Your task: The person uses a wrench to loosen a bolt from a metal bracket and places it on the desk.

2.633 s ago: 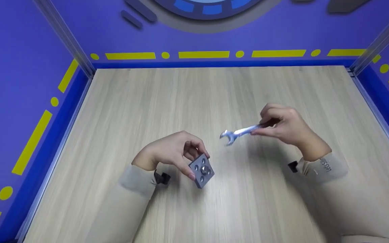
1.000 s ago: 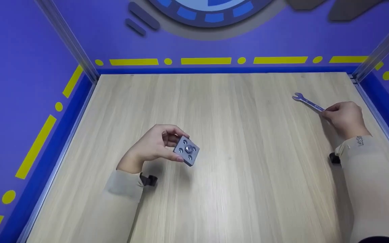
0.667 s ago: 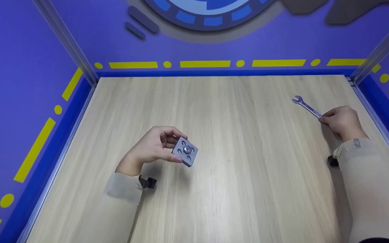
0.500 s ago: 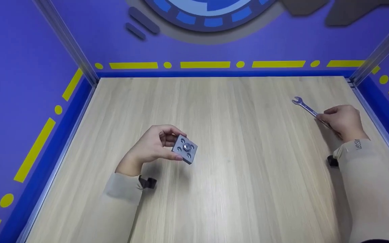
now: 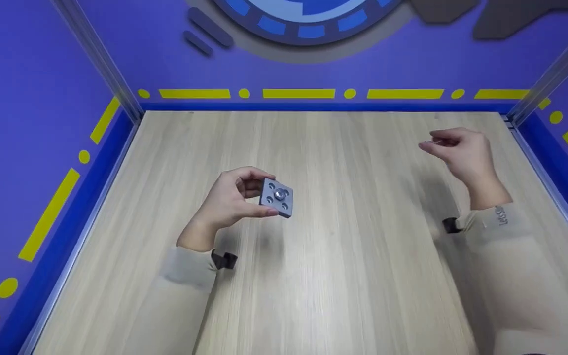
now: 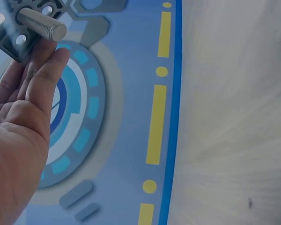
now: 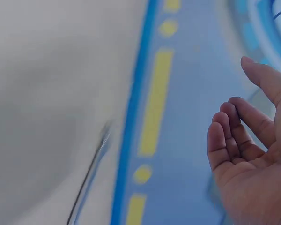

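Observation:
My left hand (image 5: pixel 227 199) holds a grey square metal plate (image 5: pixel 268 190) by its edges, thumb below and fingers above, over the table. A bolt head (image 5: pixel 280 194) sits at the plate's centre with several holes around it. In the left wrist view the threaded bolt shank (image 6: pixel 40 23) sticks out of the plate's other side. My right hand (image 5: pixel 471 153) is raised over the right side of the table. In the right wrist view its fingers (image 7: pixel 217 138) are loosely bent and hold nothing. The wrench (image 7: pixel 90 178) lies apart from it on the table, mostly hidden behind the hand in the head view.
The light wood table (image 5: pixel 343 276) is bounded by a purple back wall (image 5: pixel 382 54) with yellow markings and by side walls. Metal rails (image 5: pixel 82 286) run along its side edges. Small black wrist cameras (image 5: pixel 225 260) hang under both sleeves.
My right hand first carried the wrench from near the plate to the table's right side. Now it has let go and moved up and left. The left hand has shifted slightly up with the plate.

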Available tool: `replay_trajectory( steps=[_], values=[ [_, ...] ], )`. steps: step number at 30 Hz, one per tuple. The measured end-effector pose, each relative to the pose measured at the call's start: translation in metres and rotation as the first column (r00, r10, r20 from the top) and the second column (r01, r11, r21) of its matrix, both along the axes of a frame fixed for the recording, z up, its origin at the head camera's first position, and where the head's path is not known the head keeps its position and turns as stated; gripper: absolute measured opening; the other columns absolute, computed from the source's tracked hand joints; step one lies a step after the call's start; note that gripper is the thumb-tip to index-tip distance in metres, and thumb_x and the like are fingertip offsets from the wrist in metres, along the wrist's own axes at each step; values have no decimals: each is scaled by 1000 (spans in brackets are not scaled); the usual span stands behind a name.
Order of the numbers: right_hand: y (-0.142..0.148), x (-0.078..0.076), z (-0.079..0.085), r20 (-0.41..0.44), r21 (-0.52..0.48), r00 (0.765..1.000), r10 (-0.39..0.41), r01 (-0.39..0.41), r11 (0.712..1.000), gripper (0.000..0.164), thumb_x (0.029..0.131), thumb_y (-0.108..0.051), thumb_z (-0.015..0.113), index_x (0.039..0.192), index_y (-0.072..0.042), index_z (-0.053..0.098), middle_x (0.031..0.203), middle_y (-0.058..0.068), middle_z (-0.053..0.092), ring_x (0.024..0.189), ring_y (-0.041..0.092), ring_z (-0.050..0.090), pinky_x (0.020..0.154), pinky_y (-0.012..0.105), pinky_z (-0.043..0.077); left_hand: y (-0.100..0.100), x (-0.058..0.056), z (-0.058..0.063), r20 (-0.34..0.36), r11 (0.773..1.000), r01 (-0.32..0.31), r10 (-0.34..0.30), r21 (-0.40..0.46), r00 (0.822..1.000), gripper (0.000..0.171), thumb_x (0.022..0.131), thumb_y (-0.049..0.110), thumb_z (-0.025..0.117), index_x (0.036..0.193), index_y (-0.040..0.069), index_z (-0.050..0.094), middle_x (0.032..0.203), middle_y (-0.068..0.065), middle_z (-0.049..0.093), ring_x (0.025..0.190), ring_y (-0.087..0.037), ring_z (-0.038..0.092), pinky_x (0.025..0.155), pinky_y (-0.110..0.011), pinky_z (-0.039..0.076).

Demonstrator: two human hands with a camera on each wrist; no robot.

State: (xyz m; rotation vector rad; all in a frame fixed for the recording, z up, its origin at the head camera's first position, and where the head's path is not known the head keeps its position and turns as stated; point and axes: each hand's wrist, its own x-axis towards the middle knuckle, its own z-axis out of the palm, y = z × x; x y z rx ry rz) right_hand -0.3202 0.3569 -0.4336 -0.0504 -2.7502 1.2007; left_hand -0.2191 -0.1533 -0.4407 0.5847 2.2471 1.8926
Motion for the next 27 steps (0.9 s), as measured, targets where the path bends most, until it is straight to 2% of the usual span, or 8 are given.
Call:
replay_trajectory(
  steps=[3,5,10,14,19,22,25,27],
  values=[
    [-30,10,12,-104,-107,992,65,-76,991,48,98,-31,92,136,-3,81,112,-13,77,97,-7,67,80,4,57,7,-4,4,-14,1000,-7,7,7,1000,64,79,1,101,136,-3,73,129,-17,79,111,-17,81,102,-26,69],
    [-51,18,20,-149,-182,982,112,-139,974,42,96,-20,93,132,-1,82,107,-17,75,98,-3,70,82,6,59,12,-7,7,-21,1000,-12,13,22,1000,64,80,2,100,137,-3,73,130,-17,79,112,-18,81,103,-27,69],
    [-104,36,42,-229,-275,945,233,-293,916,36,93,-8,94,127,0,84,111,-10,76,102,6,73,87,11,62,25,-14,13,-36,995,-32,36,91,999,66,80,0,100,140,-5,72,132,-20,77,115,-21,81,105,-29,69],
    [-138,43,53,-289,-308,912,290,-376,874,35,91,-1,94,124,1,85,114,-4,79,103,12,75,90,14,64,35,-24,16,-50,989,-34,42,145,998,67,82,1,98,143,-5,71,137,-23,75,119,-25,81,107,-34,69],
    [-169,42,54,-321,-380,885,338,-447,810,33,90,4,91,122,5,84,114,1,80,101,16,75,88,19,65,43,-37,14,-45,978,-42,52,203,998,70,84,-1,96,148,-3,69,141,-25,72,123,-29,81,111,-43,68],
    [-182,41,49,-329,-412,873,360,-476,777,32,90,5,91,121,5,84,114,4,81,100,15,75,87,20,65,47,-43,13,-39,970,-56,67,236,997,71,85,-4,95,151,-3,67,139,-26,74,125,-28,80,112,-41,67],
    [-190,42,42,-325,-433,872,367,-482,762,31,90,6,90,120,5,85,115,10,81,98,13,75,85,19,65,50,-47,13,-39,963,-70,82,259,996,76,84,-4,95,152,-3,63,138,-23,73,124,-27,80,111,-36,68],
    [-194,42,37,-300,-430,882,363,-464,774,26,93,1,89,118,2,86,117,16,81,99,12,75,85,19,65,52,-49,12,-33,962,-79,90,263,995,77,83,-2,97,151,-3,60,136,-20,73,122,-25,79,110,-33,68]
  ],
)
